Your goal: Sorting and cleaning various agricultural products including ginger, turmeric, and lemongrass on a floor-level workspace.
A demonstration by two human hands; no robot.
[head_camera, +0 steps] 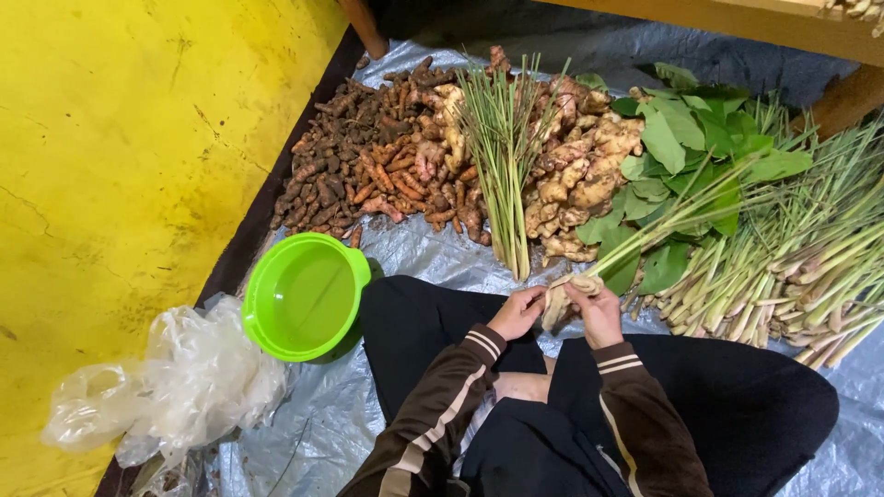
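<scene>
- Two hands meet over the person's lap: the left hand (pixel 516 313) and the right hand (pixel 597 311) both grip the pale base of a small lemongrass bunch (pixel 635 241).
- Its green tops slant up and right, over the leaves (pixel 686 138).
- A lemongrass pile (pixel 792 276) lies just right of the hands.
- A green bowl (pixel 304 294) sits to the left.

You sit on the tarp (pixel 433 248) with the basin (pixel 304 294) as your marker. Crumpled plastic bags (pixel 175 387) lie just left of the basin; the turmeric pile (pixel 368 166) sits behind it. Right of the basin come an upright lemongrass bundle (pixel 502 156), the ginger heap (pixel 580 175), leaves (pixel 681 147), then lemongrass stalks (pixel 792 267) farthest right.
</scene>
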